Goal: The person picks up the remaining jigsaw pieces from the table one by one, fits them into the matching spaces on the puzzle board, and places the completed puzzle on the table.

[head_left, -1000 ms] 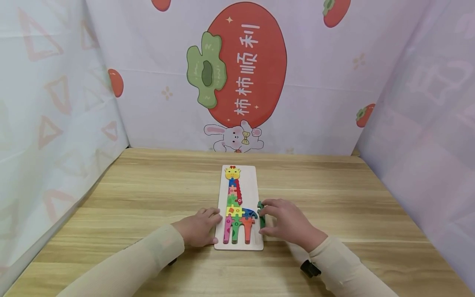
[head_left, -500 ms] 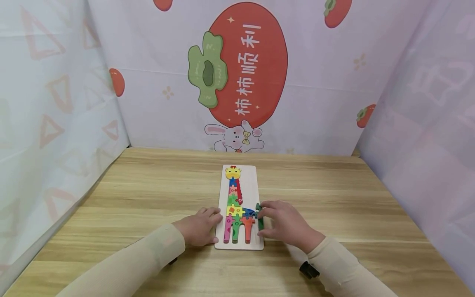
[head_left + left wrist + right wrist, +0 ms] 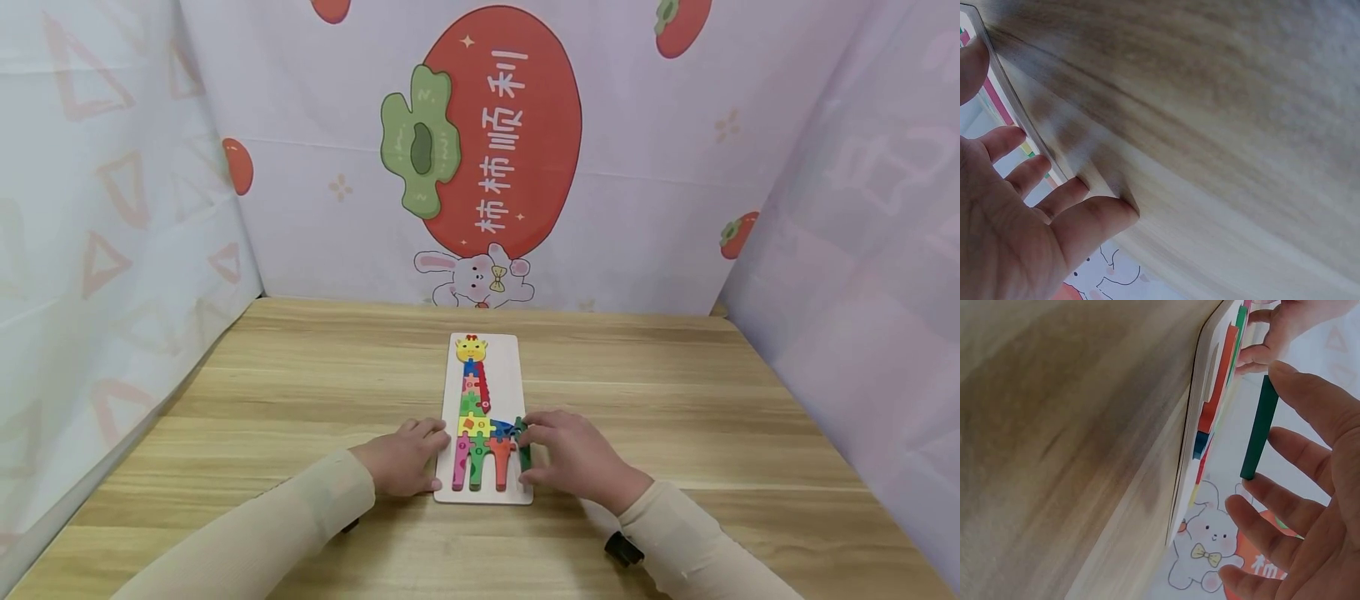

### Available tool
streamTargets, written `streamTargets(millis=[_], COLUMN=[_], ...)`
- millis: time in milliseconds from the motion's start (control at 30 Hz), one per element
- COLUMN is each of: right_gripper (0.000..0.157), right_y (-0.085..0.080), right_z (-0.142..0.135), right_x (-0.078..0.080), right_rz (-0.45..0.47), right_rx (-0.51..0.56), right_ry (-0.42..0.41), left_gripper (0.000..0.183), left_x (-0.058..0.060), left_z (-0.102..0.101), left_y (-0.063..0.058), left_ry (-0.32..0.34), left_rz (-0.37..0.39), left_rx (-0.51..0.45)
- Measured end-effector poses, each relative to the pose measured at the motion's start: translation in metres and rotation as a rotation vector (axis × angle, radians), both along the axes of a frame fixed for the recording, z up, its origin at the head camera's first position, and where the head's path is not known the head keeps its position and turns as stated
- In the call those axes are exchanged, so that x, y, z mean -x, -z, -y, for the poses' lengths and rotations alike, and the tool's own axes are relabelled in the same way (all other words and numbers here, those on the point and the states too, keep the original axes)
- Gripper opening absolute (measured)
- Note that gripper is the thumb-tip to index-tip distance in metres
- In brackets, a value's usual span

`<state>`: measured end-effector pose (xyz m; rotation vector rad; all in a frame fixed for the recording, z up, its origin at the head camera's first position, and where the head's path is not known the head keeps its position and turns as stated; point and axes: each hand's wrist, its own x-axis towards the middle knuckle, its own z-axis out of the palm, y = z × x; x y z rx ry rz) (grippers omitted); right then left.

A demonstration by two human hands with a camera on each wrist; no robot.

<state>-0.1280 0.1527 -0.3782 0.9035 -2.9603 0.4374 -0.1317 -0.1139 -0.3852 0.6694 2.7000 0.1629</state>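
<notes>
A pale puzzle board (image 3: 506,371) lies on the table with a giraffe of jigsaw pieces on it: a yellow head (image 3: 471,349), a red mane piece (image 3: 482,387), a blue piece (image 3: 501,429) and a red-orange leg piece (image 3: 501,467), among others. My right hand (image 3: 577,458) pinches a dark green puzzle piece (image 3: 1260,428) between thumb and fingertips over the board's right edge. In the right wrist view the piece is apart from the board. My left hand (image 3: 401,460) rests at the board's left edge, thumb and fingertips touching it, fingers relaxed.
The wood-grain table (image 3: 330,375) extends around the board. A printed cloth (image 3: 645,192) with a persimmon and rabbit stands behind, and pale cloths (image 3: 112,250) hang at both sides. A black wrist device (image 3: 624,548) sits at the right cuff.
My right hand has shifted slightly left and nearer, bringing the green puzzle piece from just outside the board's right edge to over it. My left hand has stayed put.
</notes>
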Motion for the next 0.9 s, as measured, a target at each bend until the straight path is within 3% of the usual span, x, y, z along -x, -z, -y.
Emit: streamTargets(millis=[900], right_gripper=[0.039], right_y=[0.0043], right_z=[0.0049], right_x=[-0.0019], right_rz=[0.022], right_rx=[-0.032], right_ry=[-0.013], left_gripper=[0.066], left_x=[0.0010], left_z=[0.0021], left_y=[0.0043], left_ry=[-0.010], left_rz=[0.003], left_rx=[0.005])
